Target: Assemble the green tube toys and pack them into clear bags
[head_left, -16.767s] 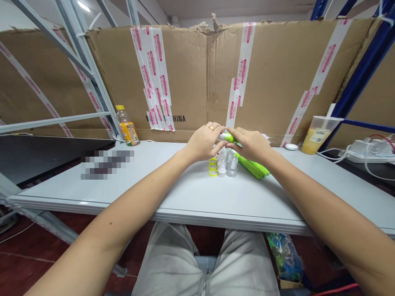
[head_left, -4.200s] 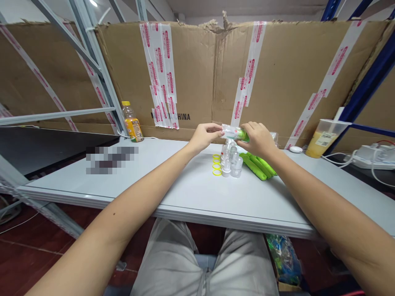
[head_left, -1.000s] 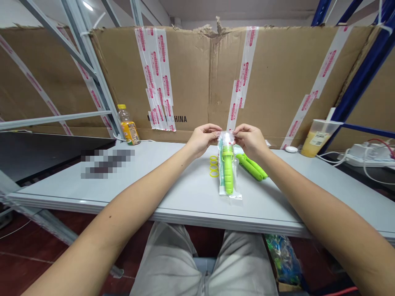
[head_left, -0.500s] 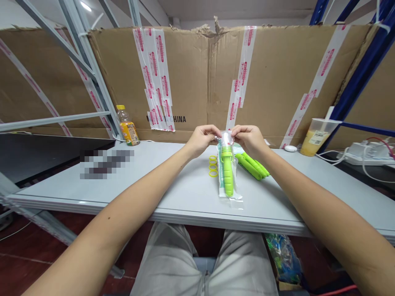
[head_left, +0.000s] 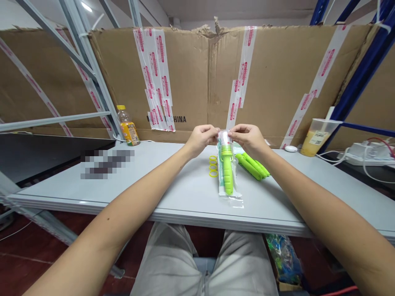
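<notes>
A clear plastic bag (head_left: pixel 221 181) with a pale green printed back lies near the middle of the table. Inside it is a bright green ribbed handle-like piece (head_left: pixel 228 174) with a clear top end. My left hand (head_left: pixel 202 139) pinches the bag's upper left corner. At the upper right edge, my right hand (head_left: pixel 247 137) pinches the bag between thumb and finger. Several yellow-green rings (head_left: pixel 212 166) lie in a column left of the bag. Several loose green handle-like pieces (head_left: pixel 252 166) rest to its right, partly behind my right forearm.
A juice bottle (head_left: pixel 128 129) stands at the back left. A plastic cup with a yellow drink (head_left: pixel 317 137), a small white object (head_left: pixel 290 148) and a power strip (head_left: pixel 373 152) are at the right. Tall cardboard (head_left: pixel 191 82) closes off the table's back.
My right hand has shifted slightly left, closer to my left hand at the bag's top. The bag's lower end has moved up a little.
</notes>
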`<state>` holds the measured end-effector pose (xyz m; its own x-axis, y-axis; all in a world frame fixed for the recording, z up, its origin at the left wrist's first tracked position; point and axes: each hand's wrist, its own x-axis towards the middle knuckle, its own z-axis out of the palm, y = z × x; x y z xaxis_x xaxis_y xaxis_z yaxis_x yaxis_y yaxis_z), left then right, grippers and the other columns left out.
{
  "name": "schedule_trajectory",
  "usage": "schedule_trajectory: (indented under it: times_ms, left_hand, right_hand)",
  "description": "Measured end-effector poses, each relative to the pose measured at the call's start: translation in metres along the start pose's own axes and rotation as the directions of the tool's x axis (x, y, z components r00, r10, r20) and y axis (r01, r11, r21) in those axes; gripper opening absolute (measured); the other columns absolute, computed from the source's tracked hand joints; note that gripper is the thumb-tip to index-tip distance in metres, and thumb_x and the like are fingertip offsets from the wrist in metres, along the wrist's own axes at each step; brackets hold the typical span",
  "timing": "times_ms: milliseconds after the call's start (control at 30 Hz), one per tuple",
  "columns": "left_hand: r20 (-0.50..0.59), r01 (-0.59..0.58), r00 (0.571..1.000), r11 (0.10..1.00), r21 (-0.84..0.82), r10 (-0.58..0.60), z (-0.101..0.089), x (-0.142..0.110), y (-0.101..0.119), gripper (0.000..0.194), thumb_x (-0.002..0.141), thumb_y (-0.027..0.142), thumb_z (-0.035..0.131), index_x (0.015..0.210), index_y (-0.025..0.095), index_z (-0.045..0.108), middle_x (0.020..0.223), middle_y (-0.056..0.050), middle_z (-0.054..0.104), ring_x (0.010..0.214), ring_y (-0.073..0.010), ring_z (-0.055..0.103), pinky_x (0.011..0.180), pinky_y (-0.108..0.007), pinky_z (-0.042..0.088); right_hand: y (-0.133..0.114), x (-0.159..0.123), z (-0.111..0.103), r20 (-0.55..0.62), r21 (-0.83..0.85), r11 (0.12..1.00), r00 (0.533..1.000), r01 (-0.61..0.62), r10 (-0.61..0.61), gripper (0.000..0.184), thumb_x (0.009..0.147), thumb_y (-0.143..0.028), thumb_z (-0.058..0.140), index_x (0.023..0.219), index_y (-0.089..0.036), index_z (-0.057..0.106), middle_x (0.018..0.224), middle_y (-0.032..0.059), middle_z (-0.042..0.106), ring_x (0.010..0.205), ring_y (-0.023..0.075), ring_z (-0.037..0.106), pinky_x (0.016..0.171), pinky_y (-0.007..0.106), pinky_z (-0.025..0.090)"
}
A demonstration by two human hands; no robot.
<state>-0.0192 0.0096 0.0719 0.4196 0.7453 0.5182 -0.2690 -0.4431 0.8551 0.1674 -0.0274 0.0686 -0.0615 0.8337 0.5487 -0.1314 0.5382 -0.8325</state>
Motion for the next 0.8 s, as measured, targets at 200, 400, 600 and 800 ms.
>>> schedule_trajectory:
  times_ms: [200, 400, 600, 800]
  left_hand:
    - [-0.038, 0.086, 0.995, 0.992, -0.091, -0.090, -0.0028, 0.0026, -0.0069, 0.049, 0.058, 0.031, 0.093, 0.082, 0.016, 0.053, 0.068, 0.003, 0.061, 0.060, -0.0094, 0.060, 0.068, -0.028, 0.052]
    - [0.167, 0.266, 0.951, 0.964, -0.011, -0.260, -0.0065, -0.0003, -0.0073, 0.041, 0.068, 0.042, 0.086, 0.074, 0.010, 0.062, 0.073, -0.005, 0.065, 0.066, -0.0120, 0.062, 0.068, -0.030, 0.051]
    - [0.098, 0.176, 0.980, 0.984, -0.010, -0.174, -0.0074, 0.0010, -0.0072, 0.048, 0.058, 0.048, 0.090, 0.068, 0.011, 0.061, 0.068, -0.002, 0.062, 0.062, -0.0106, 0.060, 0.064, -0.028, 0.051]
    - [0.121, 0.165, 0.980, 0.985, -0.046, -0.158, -0.0078, 0.0015, -0.0047, 0.050, 0.060, 0.049, 0.090, 0.070, 0.012, 0.057, 0.067, 0.000, 0.062, 0.061, -0.0101, 0.061, 0.060, -0.025, 0.053]
  right_hand:
    - [0.0027, 0.0029, 0.0001, -0.059, 0.109, 0.991, 0.995, -0.078, 0.085, 0.051, 0.041, -0.027, 0.096, 0.068, -0.020, 0.053, 0.064, -0.0059, 0.056, 0.061, 0.0096, 0.055, 0.066, 0.027, 0.051]
    - [0.0032, 0.0021, 0.0002, -0.028, 0.218, 0.961, 0.983, -0.171, 0.181, 0.044, 0.047, -0.021, 0.094, 0.077, -0.018, 0.061, 0.068, -0.0018, 0.063, 0.065, 0.0110, 0.061, 0.065, 0.025, 0.052]
    - [0.0034, 0.0011, -0.0058, 0.117, 0.094, 0.946, 0.947, -0.310, 0.299, 0.038, 0.062, -0.042, 0.090, 0.075, -0.016, 0.065, 0.073, 0.0046, 0.065, 0.064, 0.0136, 0.059, 0.056, 0.027, 0.050]
    - [-0.0002, -0.0019, -0.0081, 0.227, -0.053, 0.986, 0.959, -0.160, 0.168, 0.043, 0.070, -0.054, 0.083, 0.074, -0.015, 0.069, 0.068, 0.0018, 0.060, 0.058, 0.0105, 0.052, 0.051, 0.025, 0.045]
